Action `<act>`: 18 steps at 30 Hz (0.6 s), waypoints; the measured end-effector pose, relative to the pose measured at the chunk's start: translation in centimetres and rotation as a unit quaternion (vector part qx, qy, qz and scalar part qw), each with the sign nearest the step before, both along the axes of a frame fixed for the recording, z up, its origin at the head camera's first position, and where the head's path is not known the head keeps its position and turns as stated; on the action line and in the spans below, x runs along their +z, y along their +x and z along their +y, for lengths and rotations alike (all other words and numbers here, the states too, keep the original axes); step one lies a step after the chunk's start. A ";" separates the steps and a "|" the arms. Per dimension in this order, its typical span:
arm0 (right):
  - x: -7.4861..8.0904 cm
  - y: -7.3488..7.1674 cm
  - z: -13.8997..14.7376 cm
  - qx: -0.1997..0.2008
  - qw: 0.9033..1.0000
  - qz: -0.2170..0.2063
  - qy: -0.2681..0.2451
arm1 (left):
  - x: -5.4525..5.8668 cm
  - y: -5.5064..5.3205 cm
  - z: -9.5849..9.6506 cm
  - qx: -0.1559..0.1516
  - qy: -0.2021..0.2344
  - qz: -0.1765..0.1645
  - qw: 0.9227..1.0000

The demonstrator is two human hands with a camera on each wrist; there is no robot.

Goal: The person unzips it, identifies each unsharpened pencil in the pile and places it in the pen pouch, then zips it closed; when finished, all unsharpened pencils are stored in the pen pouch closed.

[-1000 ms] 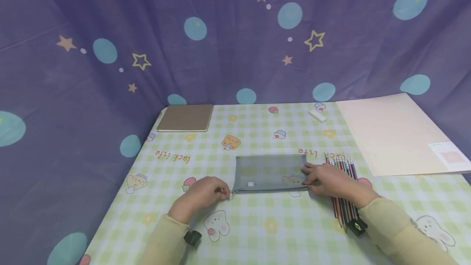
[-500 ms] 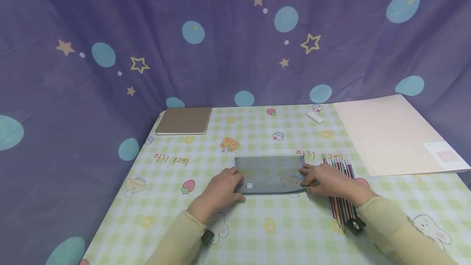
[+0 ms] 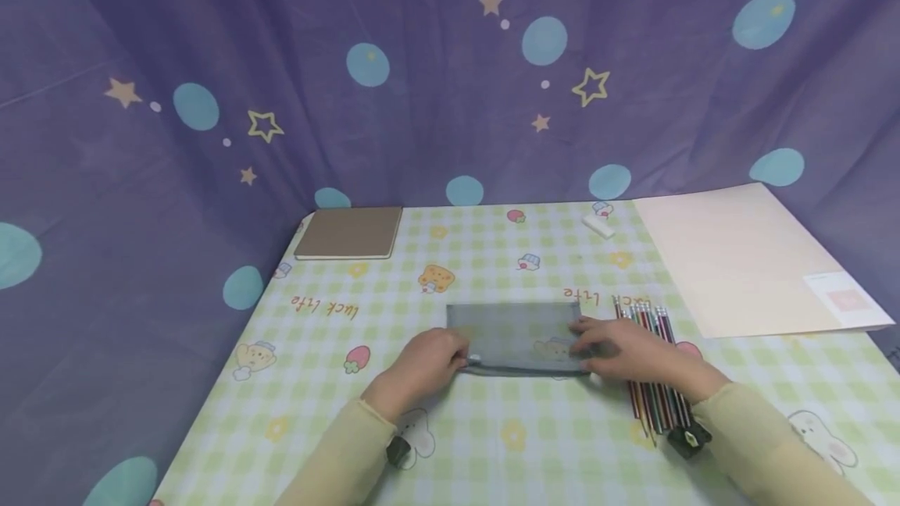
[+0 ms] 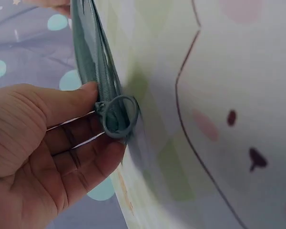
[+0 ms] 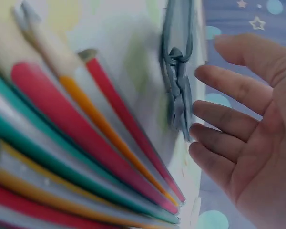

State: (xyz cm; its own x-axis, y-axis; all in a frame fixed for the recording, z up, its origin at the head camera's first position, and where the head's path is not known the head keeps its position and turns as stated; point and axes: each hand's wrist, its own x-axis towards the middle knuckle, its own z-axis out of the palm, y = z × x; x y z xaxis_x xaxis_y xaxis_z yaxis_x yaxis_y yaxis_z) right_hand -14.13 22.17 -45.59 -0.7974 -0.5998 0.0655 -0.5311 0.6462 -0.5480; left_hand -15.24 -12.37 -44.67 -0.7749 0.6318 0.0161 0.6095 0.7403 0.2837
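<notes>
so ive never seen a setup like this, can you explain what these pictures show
There is no robot here, just a person's two bare hands. The wide picture comes from a camera worn on the head; the two close ones come from cameras on each wrist.

On the checked tablecloth lie a grey see-through zip pouch, a bundle of pencils, a brown notebook, a white eraser and a large cream sheet.

The left hand grips one end of the pouch, by the zip's ring pull. The right hand is at the other end, fingers extended; whether they touch it is hard to tell.
</notes>
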 end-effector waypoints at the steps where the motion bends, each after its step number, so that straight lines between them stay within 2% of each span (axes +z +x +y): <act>1: 0.1 0.2 0.2 -0.011 1.000 0.004 -0.013 | 0.0 0.1 0.0 0.000 0.001 -0.002 1.000; 5: 0.9 0.8 1.3 -0.078 0.995 0.043 -0.046 | 0.0 0.4 0.4 0.000 0.005 -0.004 1.000; 10: 1.6 1.3 3.0 -0.167 0.982 0.075 -0.040 | 0.1 1.2 0.9 0.011 0.021 -0.004 1.000; 14: 1.5 1.9 4.1 -0.224 0.971 0.076 -0.027 | 0.2 1.9 1.2 0.024 0.036 -0.009 0.999; 18: 1.2 2.6 5.2 -0.293 0.954 0.053 -0.022 | 0.2 2.3 1.3 0.046 0.057 -0.014 0.997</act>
